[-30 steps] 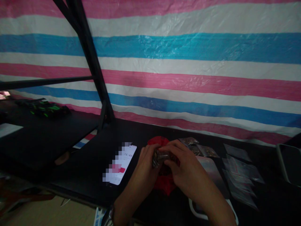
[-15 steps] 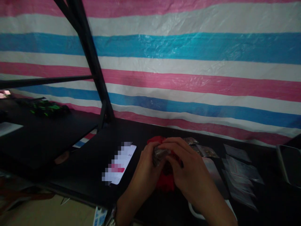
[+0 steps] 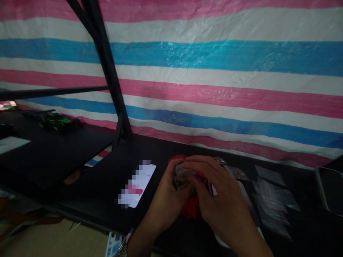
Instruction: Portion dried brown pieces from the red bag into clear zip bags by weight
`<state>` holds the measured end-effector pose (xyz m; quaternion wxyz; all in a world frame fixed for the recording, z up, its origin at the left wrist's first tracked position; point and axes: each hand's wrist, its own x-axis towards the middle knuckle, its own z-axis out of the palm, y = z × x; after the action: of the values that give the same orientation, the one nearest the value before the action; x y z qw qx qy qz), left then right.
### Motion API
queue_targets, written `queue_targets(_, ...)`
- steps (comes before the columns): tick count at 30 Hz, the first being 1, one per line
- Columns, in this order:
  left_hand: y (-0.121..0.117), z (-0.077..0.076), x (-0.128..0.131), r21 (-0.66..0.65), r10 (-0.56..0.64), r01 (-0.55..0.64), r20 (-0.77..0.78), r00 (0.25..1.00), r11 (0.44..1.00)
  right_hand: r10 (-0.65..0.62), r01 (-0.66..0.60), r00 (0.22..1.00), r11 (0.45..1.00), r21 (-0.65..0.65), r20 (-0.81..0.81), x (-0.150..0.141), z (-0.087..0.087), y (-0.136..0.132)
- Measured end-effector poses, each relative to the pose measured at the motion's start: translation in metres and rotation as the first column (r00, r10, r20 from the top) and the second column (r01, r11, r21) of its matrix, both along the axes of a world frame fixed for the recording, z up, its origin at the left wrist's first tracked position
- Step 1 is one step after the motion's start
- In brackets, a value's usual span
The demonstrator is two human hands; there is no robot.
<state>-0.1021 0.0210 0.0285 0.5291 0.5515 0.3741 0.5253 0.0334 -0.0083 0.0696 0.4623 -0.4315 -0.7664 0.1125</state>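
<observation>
A small clear plastic bag (image 3: 183, 174) is held between my two hands above the black table. My left hand (image 3: 171, 196) wraps round its left side, thumb and fingers closed. From the right, my right hand (image 3: 218, 189) pinches at the bag's upper edge, its fingers bent over it. Something darker shows inside the bag, too dim to name. Under the hands lies a red bag or cloth (image 3: 190, 208), mostly covered. Beneath my right forearm sits a flat device with a silver top and white edge (image 3: 245, 196), partly hidden.
Flat clear zip bags (image 3: 273, 200) lie in a loose pile at the right. Behind my right hand are small filled bags (image 3: 235, 172). A lit phone (image 3: 140, 185) lies to the left. A dark box-like tray (image 3: 331, 189) stands far right, and a black frame post (image 3: 107, 67) rises behind.
My right hand has shifted slightly across the bag, and more clear plastic shows between the hands. The view has moved a little.
</observation>
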Motion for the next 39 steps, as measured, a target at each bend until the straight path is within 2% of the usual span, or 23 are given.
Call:
queue_targets(3,0.0,-0.001,0.0,-0.037,-0.04,0.041,0.034,0.999,0.998,-0.037,0.037,0.999,0.999,0.016,-0.02,0.001,0.001,0.0)
queue_targets(9,-0.002,-0.007,0.003,-0.026,-0.087,0.09,0.108,0.99,0.996,-0.064,0.066,0.996,0.998,0.026,-0.069,0.004,0.004,0.001)
queue_targets(18,0.0,-0.013,0.002,0.041,0.039,-0.038,-0.02,0.999,0.998,0.023,-0.028,0.999,0.986,-0.164,-0.037,0.008,-0.001,0.003)
queue_targets(20,0.002,-0.012,0.0,0.061,0.056,-0.053,-0.057,0.997,0.997,-0.02,0.012,0.998,0.992,-0.129,-0.055,0.009,0.0,0.003)
queue_targets(24,0.005,-0.009,-0.004,0.069,0.12,-0.114,-0.095,0.988,0.991,-0.187,0.187,0.968,0.982,-0.021,-0.166,0.014,-0.003,0.011)
queue_targets(26,0.005,-0.007,-0.004,0.07,0.167,-0.163,-0.058,0.984,0.984,-0.233,0.236,0.955,0.972,-0.006,-0.183,0.018,-0.007,0.016)
queue_targets(29,0.004,-0.006,-0.003,0.052,0.12,-0.12,-0.009,0.993,0.991,-0.288,0.291,0.943,0.957,-0.008,-0.168,0.025,-0.015,0.023)
queue_targets(32,0.006,-0.004,-0.007,0.025,0.087,-0.088,0.017,0.996,0.996,-0.308,0.301,0.941,0.951,-0.07,-0.14,0.032,-0.019,0.026)
queue_targets(35,0.008,-0.001,-0.017,-0.046,0.037,-0.031,0.135,0.99,0.998,-0.272,0.257,0.959,0.953,-0.159,-0.08,0.039,-0.021,0.026)
queue_targets(39,0.01,0.002,-0.027,-0.16,0.017,0.039,0.33,0.944,0.986,-0.15,0.14,0.989,0.944,-0.298,-0.011,0.042,-0.026,0.024)
